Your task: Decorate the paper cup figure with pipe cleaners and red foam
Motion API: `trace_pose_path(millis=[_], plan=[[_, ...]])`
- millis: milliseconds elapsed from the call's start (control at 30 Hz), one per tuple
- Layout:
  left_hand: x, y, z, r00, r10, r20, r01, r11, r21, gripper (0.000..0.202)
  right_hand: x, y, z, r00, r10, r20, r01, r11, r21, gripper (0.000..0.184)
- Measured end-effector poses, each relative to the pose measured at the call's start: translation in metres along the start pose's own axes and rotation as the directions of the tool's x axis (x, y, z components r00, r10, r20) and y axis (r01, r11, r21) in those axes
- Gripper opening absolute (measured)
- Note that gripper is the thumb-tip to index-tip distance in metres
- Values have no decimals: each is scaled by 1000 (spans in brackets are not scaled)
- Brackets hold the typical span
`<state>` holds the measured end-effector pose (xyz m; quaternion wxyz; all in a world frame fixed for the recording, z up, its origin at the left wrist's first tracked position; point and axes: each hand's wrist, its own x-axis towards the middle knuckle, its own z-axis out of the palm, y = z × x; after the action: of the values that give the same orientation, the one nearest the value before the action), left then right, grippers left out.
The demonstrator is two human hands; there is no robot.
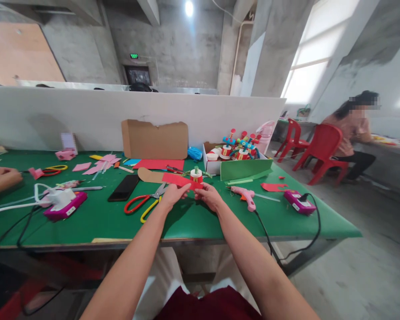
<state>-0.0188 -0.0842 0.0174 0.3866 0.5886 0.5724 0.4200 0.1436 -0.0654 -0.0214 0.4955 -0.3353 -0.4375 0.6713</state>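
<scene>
On surface (193, 227): scissors (158, 192) left of left hand (175, 195), phone (123, 188) past them; glue gun (243, 194) right of right hand (208, 195), socket (297, 202) farther right. Beyond right hand: box (212, 166), toys (242, 154) inside. Beyond left hand: cardboard (155, 141) in front of partition (86, 111). Strip (176, 179) and cup (196, 176) between hands.

Place type: craft workshop in a bare, industrial-looking building
Structure: raw concrete wall (193, 53), exposed beam (149, 10), lit green sign (134, 56)
Work surface: long green tabletop (333, 226), backed by white partition (86, 109)
Tools: pink glue gun (245, 194), scissors (158, 192)
Materials: cut pink paper (108, 159), red sheet (150, 164)
Batch: several similar small figures (243, 153) in open box (213, 167)
Power: purple socket block (66, 214) at left, another at right
Other station: seated person (348, 126) on red chair (326, 142)
</scene>
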Motion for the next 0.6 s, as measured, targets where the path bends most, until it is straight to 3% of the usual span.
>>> trace_pose_path(millis=[67, 133, 200, 267, 400, 600], plan=[[-9, 1, -25, 996, 75, -49, -57, 954, 294, 33, 1, 0, -1, 999, -7, -34, 9, 998, 55, 36], [-23, -5, -52, 984, 177, -29, -112, 731, 673, 27, 3, -1, -3, 998, -13, -57, 19, 995, 93, 36], [-39, -17, -76, 990, 132, -54, -14, 469, 883, 29, 3, -1, -3, 998, -13, -57, 18, 995, 102, 35], [-55, -29, -92, 997, 27, -69, 56, 327, 943, 37, 3, -2, -3, 999, -7, -35, 11, 995, 102, 35], [-67, -37, -98, 998, -50, -42, 55, 276, 960, 46, 1, -4, 0, 1000, -1, 3, 1, 996, 91, 40], [-53, -16, -90, 991, -129, 23, 22, 338, 941, 58, -1, -3, 0, 1000, -21, 14, 21, 999, 27, 34]])
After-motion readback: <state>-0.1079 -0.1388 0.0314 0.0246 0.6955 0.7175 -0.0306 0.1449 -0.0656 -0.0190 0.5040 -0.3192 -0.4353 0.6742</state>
